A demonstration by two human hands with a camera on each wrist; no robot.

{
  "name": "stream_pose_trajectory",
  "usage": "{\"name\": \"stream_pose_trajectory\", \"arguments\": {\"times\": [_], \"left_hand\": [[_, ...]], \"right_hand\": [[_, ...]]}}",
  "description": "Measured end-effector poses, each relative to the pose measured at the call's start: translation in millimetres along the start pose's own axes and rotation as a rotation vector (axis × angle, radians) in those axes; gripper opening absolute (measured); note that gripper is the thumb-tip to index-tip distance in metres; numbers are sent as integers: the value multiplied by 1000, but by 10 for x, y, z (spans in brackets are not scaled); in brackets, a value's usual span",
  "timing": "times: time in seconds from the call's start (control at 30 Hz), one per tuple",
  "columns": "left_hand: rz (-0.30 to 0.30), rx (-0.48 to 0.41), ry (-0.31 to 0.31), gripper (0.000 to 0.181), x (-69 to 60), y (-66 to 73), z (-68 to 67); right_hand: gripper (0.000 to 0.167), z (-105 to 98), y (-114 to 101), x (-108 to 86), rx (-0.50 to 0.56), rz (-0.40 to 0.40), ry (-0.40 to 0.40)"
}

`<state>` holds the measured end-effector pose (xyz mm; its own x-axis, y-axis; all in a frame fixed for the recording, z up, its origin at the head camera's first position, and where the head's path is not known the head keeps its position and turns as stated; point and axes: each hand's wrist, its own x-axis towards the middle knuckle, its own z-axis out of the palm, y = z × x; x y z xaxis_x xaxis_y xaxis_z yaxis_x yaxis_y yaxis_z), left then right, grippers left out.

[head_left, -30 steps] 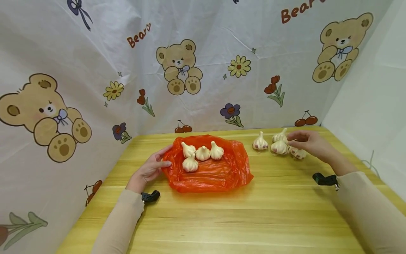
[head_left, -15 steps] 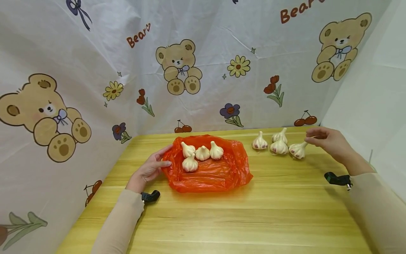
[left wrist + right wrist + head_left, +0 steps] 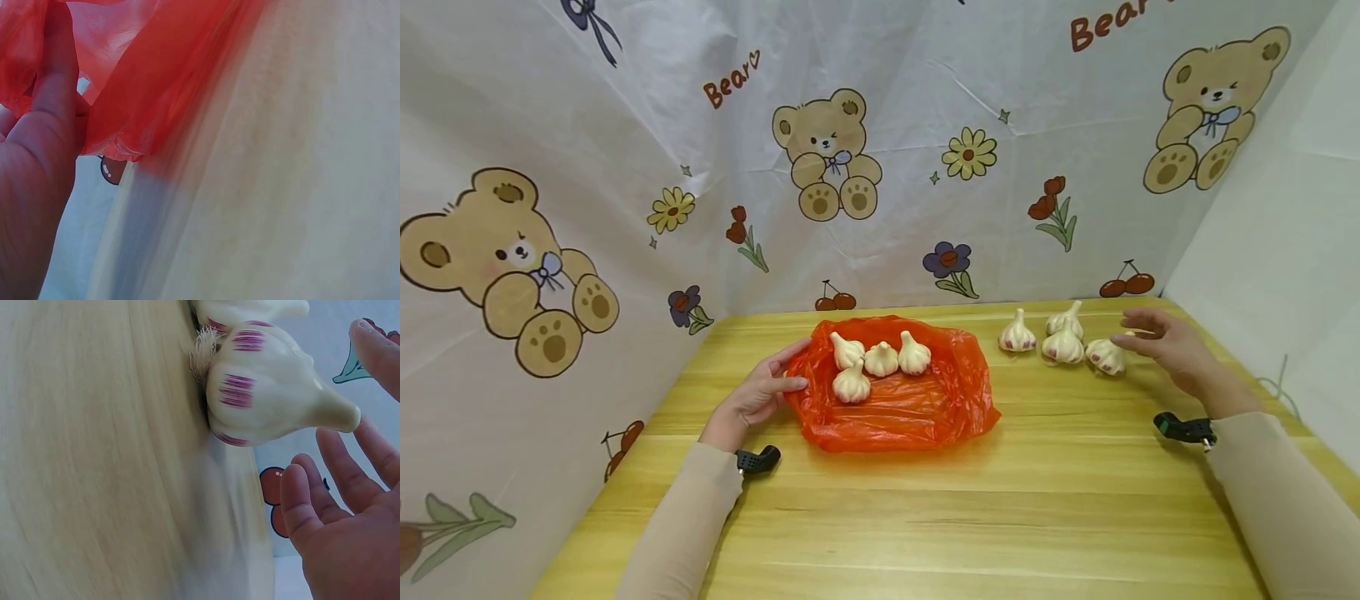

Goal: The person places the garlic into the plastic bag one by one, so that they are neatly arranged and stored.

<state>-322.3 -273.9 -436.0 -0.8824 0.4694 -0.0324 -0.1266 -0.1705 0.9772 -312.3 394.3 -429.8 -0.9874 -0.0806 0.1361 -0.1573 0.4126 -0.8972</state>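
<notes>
Near the far right corner of the surface (image 3: 1000,517), your right hand (image 3: 1172,350) is spreading thumb and fingers about the stem of a garlic bulb (image 3: 262,387), contact unclear. Toward the far edge, your left hand (image 3: 763,392) is pinching a red bag (image 3: 898,438) holding four bulbs (image 3: 882,360). Three loose bulbs (image 3: 1063,347) are crowding the stem's left. Since half a second ago, your right hand is edging closer, opening wider.
</notes>
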Motion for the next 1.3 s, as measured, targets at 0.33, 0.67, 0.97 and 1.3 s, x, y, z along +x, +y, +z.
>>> {"name": "stream_pose_trajectory", "arguments": {"times": [0.33, 0.67, 0.97, 1.3], "left_hand": [[7, 9, -8, 82, 10, 33, 30], [2, -7, 2, 82, 19, 49, 27], [-4, 3, 4, 83, 6, 32, 21], [1, -14, -6, 83, -4, 16, 14]], "right_hand": [[34, 99, 108, 30, -55, 30, -5], [58, 156, 103, 37, -184, 94, -22], [75, 186, 108, 30, -318, 81, -83], [77, 191, 116, 1, -362, 79, -92]]}}
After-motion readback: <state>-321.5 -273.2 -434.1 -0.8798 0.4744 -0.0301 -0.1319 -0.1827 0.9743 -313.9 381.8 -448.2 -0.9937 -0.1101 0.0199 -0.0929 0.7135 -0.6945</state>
